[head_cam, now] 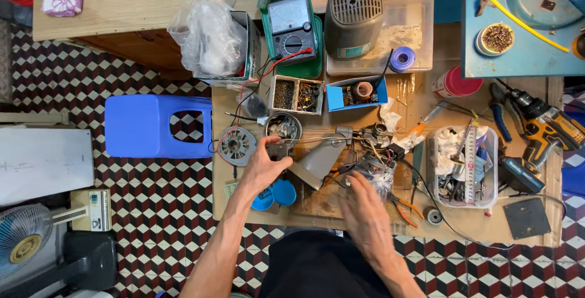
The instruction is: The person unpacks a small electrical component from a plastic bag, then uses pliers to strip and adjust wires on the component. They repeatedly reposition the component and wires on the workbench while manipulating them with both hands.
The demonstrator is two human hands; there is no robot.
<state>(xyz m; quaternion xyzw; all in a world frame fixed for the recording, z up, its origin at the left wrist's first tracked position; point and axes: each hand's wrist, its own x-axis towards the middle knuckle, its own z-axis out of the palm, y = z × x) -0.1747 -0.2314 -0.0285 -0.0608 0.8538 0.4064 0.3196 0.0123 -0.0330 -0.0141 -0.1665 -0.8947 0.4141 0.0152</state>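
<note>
**Both hands down among the parts on a crowded bench**

Grey conical housing (317,163) lies tilted at the middle of the wooden worktable (536,170), between the two hands. Left hand (263,167) is at its left edge, fingers curled by the small metal bowl of parts (283,127); whether it grips anything, I cannot tell. Right hand (364,209) is flat, fingers spread, holding nothing, over a clear plastic bag of wires (376,170). Blue lids (274,194) sit just below the left hand; an orange cordless drill (545,128) lies far right.
</note>
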